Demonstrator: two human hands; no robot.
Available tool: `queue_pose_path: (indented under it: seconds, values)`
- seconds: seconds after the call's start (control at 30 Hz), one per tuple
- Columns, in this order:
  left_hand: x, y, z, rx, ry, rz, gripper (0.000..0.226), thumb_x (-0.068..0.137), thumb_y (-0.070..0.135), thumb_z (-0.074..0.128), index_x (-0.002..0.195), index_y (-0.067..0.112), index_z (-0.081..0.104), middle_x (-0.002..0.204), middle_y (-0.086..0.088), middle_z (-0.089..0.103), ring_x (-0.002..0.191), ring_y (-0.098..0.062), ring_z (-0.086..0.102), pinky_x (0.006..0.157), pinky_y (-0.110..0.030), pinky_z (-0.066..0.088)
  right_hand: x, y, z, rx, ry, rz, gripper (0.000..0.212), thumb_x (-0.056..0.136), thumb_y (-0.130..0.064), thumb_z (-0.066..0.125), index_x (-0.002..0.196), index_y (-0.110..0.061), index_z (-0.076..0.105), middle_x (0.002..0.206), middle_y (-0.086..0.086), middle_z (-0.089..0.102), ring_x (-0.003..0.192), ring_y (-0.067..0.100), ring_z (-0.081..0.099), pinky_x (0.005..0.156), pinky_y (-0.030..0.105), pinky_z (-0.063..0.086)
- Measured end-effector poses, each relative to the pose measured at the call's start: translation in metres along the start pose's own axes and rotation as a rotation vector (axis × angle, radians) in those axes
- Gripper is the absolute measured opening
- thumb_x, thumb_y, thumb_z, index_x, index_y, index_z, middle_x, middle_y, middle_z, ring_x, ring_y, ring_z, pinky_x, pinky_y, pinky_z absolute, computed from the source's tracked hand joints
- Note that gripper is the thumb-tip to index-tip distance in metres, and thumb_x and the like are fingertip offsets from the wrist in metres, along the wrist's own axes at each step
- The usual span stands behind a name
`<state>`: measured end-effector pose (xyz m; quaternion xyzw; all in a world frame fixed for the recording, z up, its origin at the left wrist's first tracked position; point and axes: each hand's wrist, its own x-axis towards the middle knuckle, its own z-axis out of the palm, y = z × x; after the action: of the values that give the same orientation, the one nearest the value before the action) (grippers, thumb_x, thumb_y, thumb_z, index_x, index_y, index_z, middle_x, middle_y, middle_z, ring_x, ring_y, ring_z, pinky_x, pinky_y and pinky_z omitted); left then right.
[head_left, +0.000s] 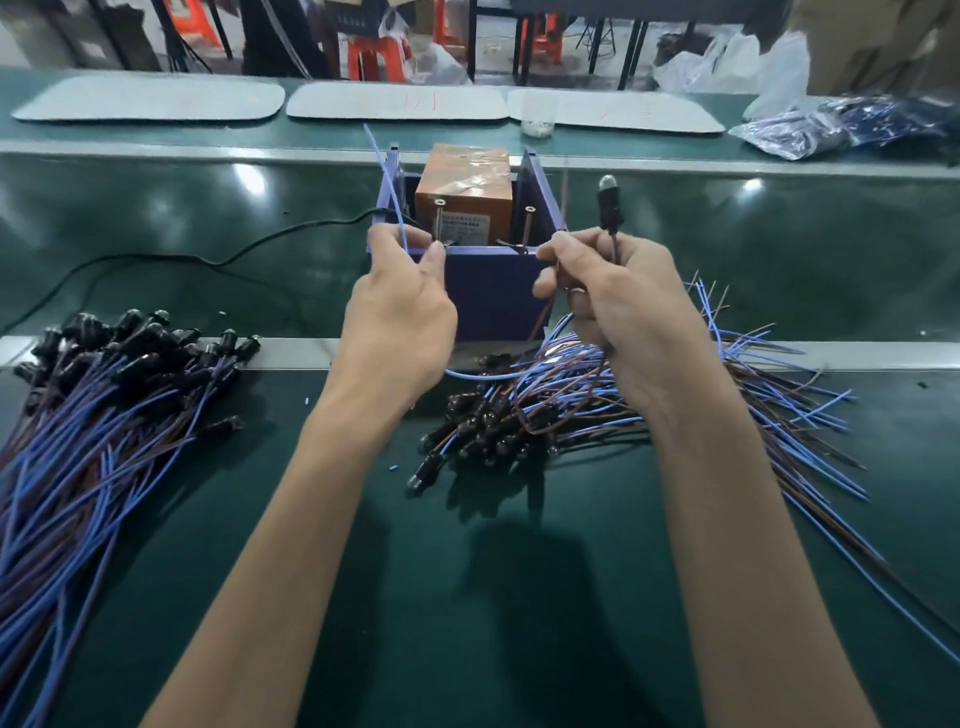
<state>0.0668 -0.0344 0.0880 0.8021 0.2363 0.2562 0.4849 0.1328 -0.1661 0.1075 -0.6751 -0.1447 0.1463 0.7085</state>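
While the left hand (400, 317) pinches the blue wire (387, 176) between thumb and forefinger, it brings that lead right up to the left screw (440, 221) on the box (493, 291). The wire's free end sticks up past the box wall. The right hand (613, 291) has its fingers curled round the lamp (609, 205) lead, just below the black body, so the lamp stands upright with its clear tip in plain sight. Its thumb and forefinger also nip the brown wire (563, 197) near the right screw (529, 226). Whether either bare end actually touches its screw is too fine to tell.

Judging by the layout, the two screws serve as test contacts fed from the orange block (465, 182) inside the box, with a black cable (208, 260) running off to the left. Spreading the leads apart, one per hand, would suit that test and keep them from shorting. Whether the tip glows I cannot tell.

One pile (519, 415) of lamps lies on the bench (467, 597) under the right wrist, within easy reach. A second heap (104, 395) lies well apart on the left, probably to keep checked and unchecked pieces from mixing.
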Motion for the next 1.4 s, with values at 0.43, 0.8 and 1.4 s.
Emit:
queue_pose_path:
  seconds: [0.43,0.8,1.4]
  values:
    - [0.004,-0.008,-0.017,0.225,0.063,0.040,0.037,0.092,0.011,0.035,0.113,0.023,0.062,0.085,-0.018,0.070,0.084,-0.044,0.063,0.082,-0.047,0.054,0.016,0.020,-0.003,-0.022,0.291,0.018,0.029,0.094,0.000,0.040,0.095,-0.017,0.064,0.056,-0.011,0.057,0.037,-0.002,0.041,0.037,0.010,0.028]
    - [0.009,-0.015,-0.022,0.225,-0.103,-0.102,0.037,0.091,0.006,0.043,0.115,0.025,0.065,0.076,-0.003,0.071,0.040,-0.005,0.057,0.070,-0.031,0.060,0.017,0.029,-0.005,-0.124,0.175,0.039,0.027,0.095,-0.006,0.047,0.082,-0.021,0.066,0.061,-0.005,0.046,0.036,0.001,0.032,0.037,0.012,0.024]
    - [0.002,-0.004,-0.024,0.269,-0.311,-0.043,0.050,0.085,0.000,0.036,0.099,0.034,0.069,0.060,0.014,0.065,0.040,-0.005,0.051,0.066,-0.026,0.054,0.010,0.019,-0.004,-0.062,0.036,0.015,0.030,0.095,-0.002,0.049,0.081,-0.016,0.071,0.046,-0.013,0.040,0.038,0.003,0.025,0.038,0.015,0.020]
